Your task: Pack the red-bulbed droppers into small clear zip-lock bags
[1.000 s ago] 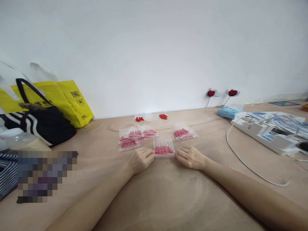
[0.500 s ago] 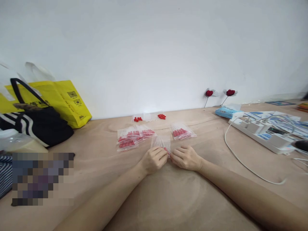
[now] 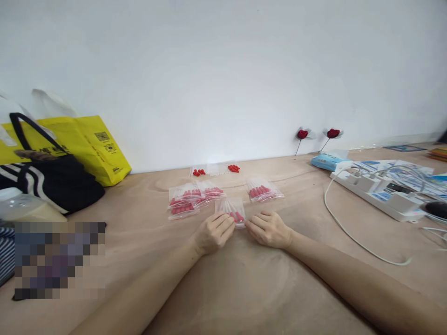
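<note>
A clear zip-lock bag (image 3: 228, 205) lies flat on the table in front of me, holding thin white sticks with red tips. My left hand (image 3: 216, 231) is closed over its lower left edge, hiding part of the contents. At the lower right corner, my right hand (image 3: 268, 229) has its fingers curled and pressed together, pinching that corner. Similar filled bags (image 3: 184, 209) overlap to the left. Another filled bag (image 3: 264, 190) lies on the right, beyond my right hand.
By the wall, loose red pieces (image 3: 233, 168) rest on clear bags. A yellow bag (image 3: 103, 149), black bag (image 3: 70, 184) and plastic jar (image 3: 31, 209) stand left. On the right are a power strip (image 3: 380, 200) with cables, a blue tissue pack (image 3: 331, 161) and two red flowers (image 3: 302, 134).
My left hand has slid left along the bag's lower edge, uncovering more red tips. My right hand stays nearly where it was. The view has shifted slightly.
</note>
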Available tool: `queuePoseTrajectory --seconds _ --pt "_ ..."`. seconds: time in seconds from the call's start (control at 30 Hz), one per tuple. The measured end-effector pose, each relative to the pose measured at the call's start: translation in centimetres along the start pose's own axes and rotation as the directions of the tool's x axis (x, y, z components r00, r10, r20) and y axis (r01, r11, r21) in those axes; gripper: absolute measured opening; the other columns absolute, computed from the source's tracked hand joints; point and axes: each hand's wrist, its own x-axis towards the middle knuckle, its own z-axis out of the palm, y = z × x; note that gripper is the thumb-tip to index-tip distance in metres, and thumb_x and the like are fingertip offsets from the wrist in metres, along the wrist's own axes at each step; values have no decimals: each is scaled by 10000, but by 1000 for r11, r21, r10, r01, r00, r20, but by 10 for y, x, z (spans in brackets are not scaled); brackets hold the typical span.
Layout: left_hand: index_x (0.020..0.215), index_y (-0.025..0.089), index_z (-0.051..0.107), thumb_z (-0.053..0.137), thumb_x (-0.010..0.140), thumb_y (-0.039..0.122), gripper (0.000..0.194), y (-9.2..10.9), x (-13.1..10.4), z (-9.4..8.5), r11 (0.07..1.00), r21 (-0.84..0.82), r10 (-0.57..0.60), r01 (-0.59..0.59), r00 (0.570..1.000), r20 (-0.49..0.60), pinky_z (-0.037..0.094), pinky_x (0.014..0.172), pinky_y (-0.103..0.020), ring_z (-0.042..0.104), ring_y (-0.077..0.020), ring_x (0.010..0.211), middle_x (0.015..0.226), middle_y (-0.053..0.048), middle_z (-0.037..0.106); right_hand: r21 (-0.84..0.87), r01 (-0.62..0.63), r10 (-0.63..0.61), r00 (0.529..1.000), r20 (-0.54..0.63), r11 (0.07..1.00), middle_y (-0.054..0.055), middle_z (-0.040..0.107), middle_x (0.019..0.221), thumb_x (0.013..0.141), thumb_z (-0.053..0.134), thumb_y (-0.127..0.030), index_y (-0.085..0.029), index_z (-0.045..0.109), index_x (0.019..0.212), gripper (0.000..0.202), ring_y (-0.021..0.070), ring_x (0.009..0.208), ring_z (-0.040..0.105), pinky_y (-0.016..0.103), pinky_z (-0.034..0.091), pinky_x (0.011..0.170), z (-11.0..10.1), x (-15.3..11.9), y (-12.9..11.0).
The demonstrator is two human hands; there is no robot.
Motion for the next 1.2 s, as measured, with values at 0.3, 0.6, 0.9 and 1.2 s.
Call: queuePoseTrajectory --seconds 0.3,0.6,0.9,1.2 --pt "866 121 548 491 804 66 100 -15 -25 -24 991 -58 -120 122 992 30 521 628 -282 608 -147 678 760 -62 646 44 -107 109 994 -24 993 -3 542 574 815 450 -156 -156 569 713 157 93 537 445 257 262 514 -3 -6 7" --pt "825 125 547 465 825 67 101 -13 -19 -21 992 -57 -113 115 992 49 509 585 -260 591 -139 626 711 -43 631 -16 -35 35 999 -41 999 11 564 626 834 460 -173 -149 587 749 155 119 620 456 271 241 515 14 27 -18" --pt "805 103 548 357 864 60 205 -12 -17 -21 994 -51 -94 97 994 64 516 598 -280 599 -158 655 717 -75 631 -60 64 -69 995 -75 996 46 582 673 830 375 -73 -120 582 676 262 131 625 457 290 260 534 20 39 -23" --pt "819 114 544 357 824 25 207 -12 -16 -25 979 -102 -171 175 984 48 528 612 -280 596 -156 664 715 -76 629 -111 25 -18 998 66 994 45 547 635 857 324 -90 -142 549 647 312 129 587 421 300 203 505 12 25 -12"
